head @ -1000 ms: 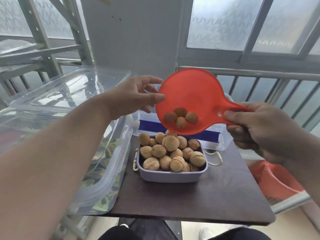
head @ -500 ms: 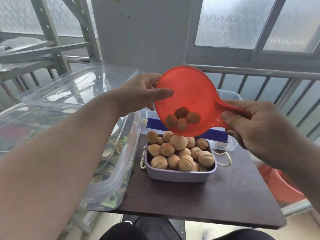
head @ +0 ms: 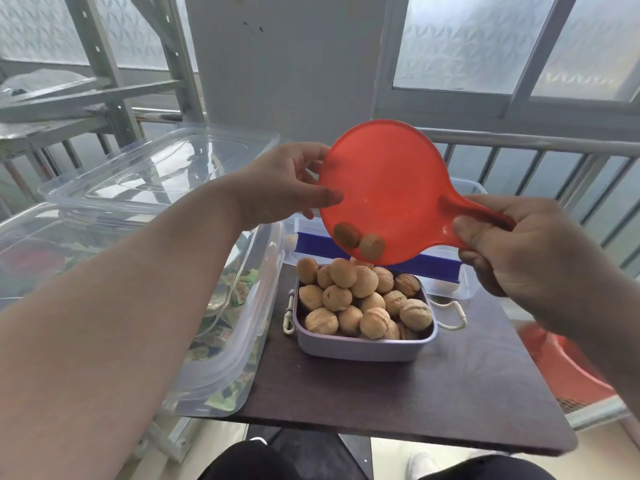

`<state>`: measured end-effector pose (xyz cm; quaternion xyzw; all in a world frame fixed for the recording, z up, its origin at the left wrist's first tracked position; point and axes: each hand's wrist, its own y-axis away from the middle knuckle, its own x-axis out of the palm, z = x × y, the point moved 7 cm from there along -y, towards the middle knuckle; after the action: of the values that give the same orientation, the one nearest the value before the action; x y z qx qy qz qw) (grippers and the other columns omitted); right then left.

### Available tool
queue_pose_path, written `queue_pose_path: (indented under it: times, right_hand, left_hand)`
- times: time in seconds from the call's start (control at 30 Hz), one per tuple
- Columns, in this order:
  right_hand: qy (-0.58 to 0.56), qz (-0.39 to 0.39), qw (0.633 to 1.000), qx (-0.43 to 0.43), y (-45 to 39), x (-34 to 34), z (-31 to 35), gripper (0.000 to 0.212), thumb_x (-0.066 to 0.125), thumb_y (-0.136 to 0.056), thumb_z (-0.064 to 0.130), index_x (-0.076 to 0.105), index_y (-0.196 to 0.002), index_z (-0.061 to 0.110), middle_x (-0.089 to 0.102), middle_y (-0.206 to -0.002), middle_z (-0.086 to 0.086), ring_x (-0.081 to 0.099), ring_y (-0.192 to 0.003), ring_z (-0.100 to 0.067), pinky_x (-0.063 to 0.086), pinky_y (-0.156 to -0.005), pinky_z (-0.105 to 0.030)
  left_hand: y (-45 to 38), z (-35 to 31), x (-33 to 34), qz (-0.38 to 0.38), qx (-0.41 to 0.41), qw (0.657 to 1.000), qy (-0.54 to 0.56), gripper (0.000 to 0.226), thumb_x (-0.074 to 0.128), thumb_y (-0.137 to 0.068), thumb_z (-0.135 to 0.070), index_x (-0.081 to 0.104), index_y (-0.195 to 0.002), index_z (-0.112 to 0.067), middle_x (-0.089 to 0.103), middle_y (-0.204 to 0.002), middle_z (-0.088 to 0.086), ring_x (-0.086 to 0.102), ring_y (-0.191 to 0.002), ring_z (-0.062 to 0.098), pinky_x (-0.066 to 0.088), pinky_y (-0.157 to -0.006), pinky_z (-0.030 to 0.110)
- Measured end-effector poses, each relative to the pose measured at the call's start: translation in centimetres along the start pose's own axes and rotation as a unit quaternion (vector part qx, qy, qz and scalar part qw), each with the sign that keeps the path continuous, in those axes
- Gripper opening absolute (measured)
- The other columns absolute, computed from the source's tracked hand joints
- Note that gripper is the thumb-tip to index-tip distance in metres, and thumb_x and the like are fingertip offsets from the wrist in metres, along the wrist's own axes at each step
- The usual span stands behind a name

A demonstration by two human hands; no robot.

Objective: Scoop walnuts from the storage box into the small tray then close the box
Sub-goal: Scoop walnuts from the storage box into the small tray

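Observation:
My right hand grips the handle of a translucent red scoop, which is tilted steeply above the small lilac tray. Two walnuts show through the scoop's lower rim, right over the tray. The tray is heaped with several walnuts. My left hand holds the scoop's left rim, thumb in front and fingers behind. The clear storage box stands to the left with its clear lid raised behind it.
The tray rests on a small dark table. Behind it stands a clear container with a blue bar. A red basket sits low at the right. Metal railings and a rack lie beyond.
The scoop has tipped further and the walnuts have slid to its lower rim; fewer remain inside than before. The tray's heap has grown. Both hands stay on the scoop.

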<state>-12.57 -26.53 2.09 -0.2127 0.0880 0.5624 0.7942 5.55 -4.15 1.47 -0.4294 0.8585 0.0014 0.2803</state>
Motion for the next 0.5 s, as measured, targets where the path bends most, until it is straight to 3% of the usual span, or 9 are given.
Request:
queue_pose_path:
  times: [0.1,0.23,0.33,0.4,0.5]
  right_hand:
    - [-0.052,-0.014,0.997,0.047,-0.1,-0.6,-1.2,0.022,0.058,-0.107,0.012,0.079,-0.105,0.019,0.054,-0.052,0.008,0.046,-0.044,-0.004,0.041,-0.046,-0.021]
    - [-0.103,-0.019,0.992,0.077,0.3,-1.4,-2.1,0.023,0.057,-0.106,0.008,0.073,-0.089,0.011,0.044,-0.051,0.002,0.034,-0.042,-0.008,0.033,-0.039,-0.018]
    - [-0.118,-0.028,0.990,0.074,0.8,-2.3,-2.9,0.020,0.058,-0.105,0.008,0.072,-0.091,0.004,0.041,-0.051,0.001,0.032,-0.042,-0.009,0.031,-0.039,-0.019]
    - [-0.123,-0.026,0.990,0.063,1.4,-2.7,-3.3,0.020,0.057,-0.105,0.009,0.073,-0.094,0.004,0.040,-0.052,0.000,0.030,-0.043,-0.010,0.030,-0.039,-0.019]
    - [-0.117,-0.032,0.992,0.042,2.7,-3.1,-3.6,0.030,0.056,-0.106,0.010,0.081,-0.095,0.023,0.041,-0.053,0.000,0.032,-0.043,-0.010,0.031,-0.041,-0.017]
  left_hand:
    - [0.0,-0.1,0.1,0.000,-0.002,1.000,-0.007,0.069,0.084,-0.076,-0.043,0.066,-0.140,-0.026,0.071,-0.127,0.007,0.075,-0.104,0.024,0.061,-0.077,0.035]
    - [-0.1,-0.1,0.3,0.000,-0.011,1.000,-0.026,0.072,0.082,-0.080,-0.046,0.062,-0.145,-0.025,0.071,-0.125,0.005,0.074,-0.109,0.021,0.064,-0.080,0.039]
    - [0.1,-0.2,0.4,-0.004,-0.018,0.999,-0.045,0.076,0.080,-0.080,-0.047,0.058,-0.149,-0.024,0.069,-0.126,0.003,0.073,-0.110,0.021,0.066,-0.082,0.040]
    - [0.2,-0.2,0.4,-0.007,-0.017,0.999,-0.042,0.072,0.079,-0.082,-0.045,0.059,-0.148,-0.024,0.068,-0.126,0.003,0.073,-0.108,0.020,0.066,-0.084,0.042]
    - [0.3,-0.2,0.4,-0.005,-0.021,0.999,-0.042,0.068,0.079,-0.083,-0.044,0.061,-0.146,-0.026,0.069,-0.125,0.002,0.073,-0.106,0.018,0.066,-0.084,0.042]
